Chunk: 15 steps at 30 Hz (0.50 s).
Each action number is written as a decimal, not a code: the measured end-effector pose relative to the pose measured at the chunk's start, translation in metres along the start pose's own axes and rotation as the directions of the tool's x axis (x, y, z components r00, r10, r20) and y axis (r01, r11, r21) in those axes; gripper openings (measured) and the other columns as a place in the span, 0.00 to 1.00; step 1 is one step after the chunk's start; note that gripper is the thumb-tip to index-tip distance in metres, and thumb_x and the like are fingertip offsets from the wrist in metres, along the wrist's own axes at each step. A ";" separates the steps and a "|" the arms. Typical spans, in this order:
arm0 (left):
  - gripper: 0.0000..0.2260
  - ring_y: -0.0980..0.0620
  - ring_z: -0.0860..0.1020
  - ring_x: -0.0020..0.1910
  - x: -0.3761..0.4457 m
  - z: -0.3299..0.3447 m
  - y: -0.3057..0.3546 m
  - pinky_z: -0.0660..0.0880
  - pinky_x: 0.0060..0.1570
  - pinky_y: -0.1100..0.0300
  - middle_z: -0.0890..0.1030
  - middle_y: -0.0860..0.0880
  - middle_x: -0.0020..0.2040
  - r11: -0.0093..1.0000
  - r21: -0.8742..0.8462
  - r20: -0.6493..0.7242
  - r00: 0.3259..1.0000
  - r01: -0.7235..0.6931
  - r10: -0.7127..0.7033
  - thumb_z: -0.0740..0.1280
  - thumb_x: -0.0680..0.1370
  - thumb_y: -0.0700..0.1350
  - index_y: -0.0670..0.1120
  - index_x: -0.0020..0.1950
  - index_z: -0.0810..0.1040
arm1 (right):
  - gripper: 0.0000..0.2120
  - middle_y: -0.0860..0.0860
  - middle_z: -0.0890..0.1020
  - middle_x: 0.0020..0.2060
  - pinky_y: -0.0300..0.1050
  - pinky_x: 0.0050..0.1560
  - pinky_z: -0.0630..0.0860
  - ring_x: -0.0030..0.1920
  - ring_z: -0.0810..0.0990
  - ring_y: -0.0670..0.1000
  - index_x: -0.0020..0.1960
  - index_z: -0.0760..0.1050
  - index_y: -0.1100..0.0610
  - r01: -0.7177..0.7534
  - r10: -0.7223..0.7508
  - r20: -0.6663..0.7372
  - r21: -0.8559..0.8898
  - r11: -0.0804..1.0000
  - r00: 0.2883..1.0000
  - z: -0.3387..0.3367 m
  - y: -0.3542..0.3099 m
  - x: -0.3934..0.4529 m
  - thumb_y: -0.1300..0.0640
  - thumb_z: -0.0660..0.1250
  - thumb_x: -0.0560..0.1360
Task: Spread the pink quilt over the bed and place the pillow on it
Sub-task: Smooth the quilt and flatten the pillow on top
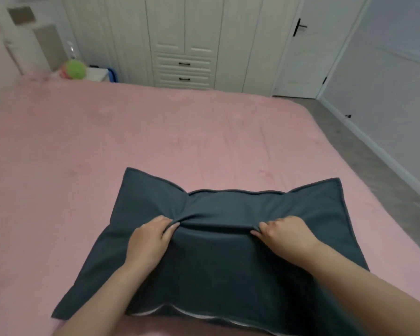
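Note:
The pink quilt [155, 132] lies spread flat across the whole bed. A dark grey-green pillow [216, 263] rests on it near the front edge, its far corners fanned out flat. My left hand [150, 241] pinches a fold of the pillow's cover left of its middle. My right hand [286, 235] pinches the same raised fold further right. The fabric bunches into a ridge between the two hands. A strip of white shows at the pillow's near edge.
A white wardrobe with drawers [184, 69] and a white door [303, 57] stand beyond the bed. A green and pink plush toy [74, 69] sits on a bedside stand at the far left. Grey floor [374, 154] runs along the bed's right side.

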<state>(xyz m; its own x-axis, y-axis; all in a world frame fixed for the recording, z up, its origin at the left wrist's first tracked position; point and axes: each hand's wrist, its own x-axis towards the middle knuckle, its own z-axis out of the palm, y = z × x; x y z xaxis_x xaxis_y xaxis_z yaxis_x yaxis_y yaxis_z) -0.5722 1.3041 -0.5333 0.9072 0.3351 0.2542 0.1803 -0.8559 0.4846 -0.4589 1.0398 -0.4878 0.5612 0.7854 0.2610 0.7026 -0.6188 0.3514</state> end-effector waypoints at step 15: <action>0.14 0.52 0.76 0.43 -0.110 -0.381 -0.090 0.72 0.44 0.56 0.78 0.56 0.38 0.944 -0.016 0.037 0.944 0.328 -0.327 0.58 0.78 0.58 0.54 0.36 0.73 | 0.23 0.48 0.82 0.52 0.45 0.47 0.66 0.58 0.74 0.53 0.54 0.78 0.51 0.214 -0.212 0.057 -0.033 0.976 0.976 -0.290 -0.192 0.169 0.42 0.47 0.80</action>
<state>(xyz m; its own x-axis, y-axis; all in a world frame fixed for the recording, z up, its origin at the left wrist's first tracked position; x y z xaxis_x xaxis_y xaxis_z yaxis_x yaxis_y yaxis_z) -0.8333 1.4947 -0.2858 0.8115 0.5821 0.0504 0.4619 -0.6920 0.5548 -0.6260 1.2954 -0.2502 0.4233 0.8967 0.1292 0.7916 -0.4355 0.4286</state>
